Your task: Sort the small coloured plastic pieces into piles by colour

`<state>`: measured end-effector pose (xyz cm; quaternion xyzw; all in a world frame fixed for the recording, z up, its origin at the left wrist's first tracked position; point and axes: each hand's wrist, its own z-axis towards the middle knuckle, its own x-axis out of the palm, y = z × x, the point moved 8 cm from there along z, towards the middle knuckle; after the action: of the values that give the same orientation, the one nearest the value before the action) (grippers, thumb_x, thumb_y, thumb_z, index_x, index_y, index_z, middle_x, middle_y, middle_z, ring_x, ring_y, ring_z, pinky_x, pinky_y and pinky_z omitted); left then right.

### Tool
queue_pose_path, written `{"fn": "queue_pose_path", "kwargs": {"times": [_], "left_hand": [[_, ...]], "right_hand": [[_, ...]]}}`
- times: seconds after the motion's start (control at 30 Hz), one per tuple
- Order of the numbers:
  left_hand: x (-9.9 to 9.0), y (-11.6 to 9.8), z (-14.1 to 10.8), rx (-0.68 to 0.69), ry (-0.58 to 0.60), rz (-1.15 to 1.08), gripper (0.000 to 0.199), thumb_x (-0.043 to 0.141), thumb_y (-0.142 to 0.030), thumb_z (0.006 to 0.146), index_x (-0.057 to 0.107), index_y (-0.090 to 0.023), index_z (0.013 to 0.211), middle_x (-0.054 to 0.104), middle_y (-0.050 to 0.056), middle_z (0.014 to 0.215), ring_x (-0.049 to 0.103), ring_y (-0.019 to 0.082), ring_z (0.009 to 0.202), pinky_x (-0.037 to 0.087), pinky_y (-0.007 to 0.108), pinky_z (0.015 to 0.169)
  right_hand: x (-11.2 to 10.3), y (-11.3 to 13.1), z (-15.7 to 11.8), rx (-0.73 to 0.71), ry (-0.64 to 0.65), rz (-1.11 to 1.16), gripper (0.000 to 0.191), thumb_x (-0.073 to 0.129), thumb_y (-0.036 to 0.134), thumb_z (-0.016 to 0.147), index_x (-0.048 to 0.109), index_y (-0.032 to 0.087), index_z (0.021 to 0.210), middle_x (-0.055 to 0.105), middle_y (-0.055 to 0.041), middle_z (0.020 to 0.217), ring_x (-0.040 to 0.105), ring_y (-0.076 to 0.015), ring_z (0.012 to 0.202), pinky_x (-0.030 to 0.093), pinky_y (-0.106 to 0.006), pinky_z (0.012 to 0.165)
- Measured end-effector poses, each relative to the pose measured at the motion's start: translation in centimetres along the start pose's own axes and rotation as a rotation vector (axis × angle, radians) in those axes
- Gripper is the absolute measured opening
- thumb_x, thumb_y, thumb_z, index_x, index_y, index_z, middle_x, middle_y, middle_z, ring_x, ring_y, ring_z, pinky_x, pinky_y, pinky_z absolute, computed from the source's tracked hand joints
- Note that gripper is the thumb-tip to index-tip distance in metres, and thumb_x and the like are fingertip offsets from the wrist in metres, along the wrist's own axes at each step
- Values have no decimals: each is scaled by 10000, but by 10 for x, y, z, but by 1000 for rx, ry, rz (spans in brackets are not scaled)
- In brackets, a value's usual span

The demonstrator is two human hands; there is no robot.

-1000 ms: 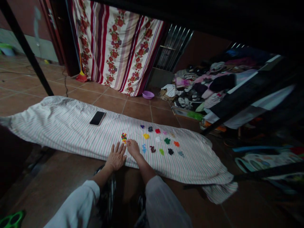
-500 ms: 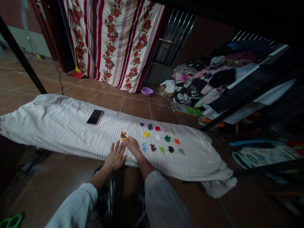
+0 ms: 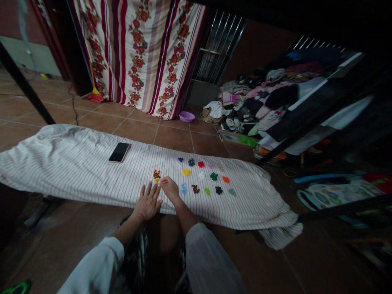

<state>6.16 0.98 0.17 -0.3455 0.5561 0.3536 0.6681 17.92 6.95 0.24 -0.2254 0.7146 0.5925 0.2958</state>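
Note:
A small patch of red, yellow and green pieces (image 3: 157, 175) lies on the striped cloth (image 3: 82, 175). Flat on the cloth just below it rests my left hand (image 3: 148, 202), fingers spread, tips close to the patch. My right hand (image 3: 170, 188) is at the patch's lower right, thumb and fingertips pinched together; whatever they hold is too small to make out. To its right lie several little piles sorted by colour, among them a yellow pile (image 3: 186, 172), a light blue pile (image 3: 184, 188), a brown pile (image 3: 195, 189) and a dark green pile (image 3: 213, 176).
A phone (image 3: 119, 152) lies on the cloth to the left. Beyond the cloth are a purple basin (image 3: 187, 117) on the tiled floor, a hanging flowered curtain (image 3: 147, 61) and a heap of clothes (image 3: 260, 98). Dark metal bars (image 3: 27, 87) slant down at both sides.
My right hand has drawn slightly away from the left fingertips, its pinch now a little to the right of the patch. The left hand stays flat. The whole view has shifted slightly.

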Motion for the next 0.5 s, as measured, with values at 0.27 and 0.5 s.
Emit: {"fn": "queue_pose_path", "kwargs": {"times": [0.27,0.5], "left_hand": [[-1,0,0,-16,22,3,615,286,-488,947,340,-175,1474,300,75,1564,187,312,1461,196,538,1156],[0,1,2,-59,81,-9,625,271,-481,949,313,-158,1483,283,69,1567,175,305,1465,179,539,1162]], "right_hand": [[0,-11,1,11,-110,190,78,585,267,805,612,242,873,705,29,862,667,-128,809,489,-235,733],[-4,-16,-9,-31,-186,344,72,578,281,799,595,238,854,691,25,828,663,-134,787,519,-255,752]]}}
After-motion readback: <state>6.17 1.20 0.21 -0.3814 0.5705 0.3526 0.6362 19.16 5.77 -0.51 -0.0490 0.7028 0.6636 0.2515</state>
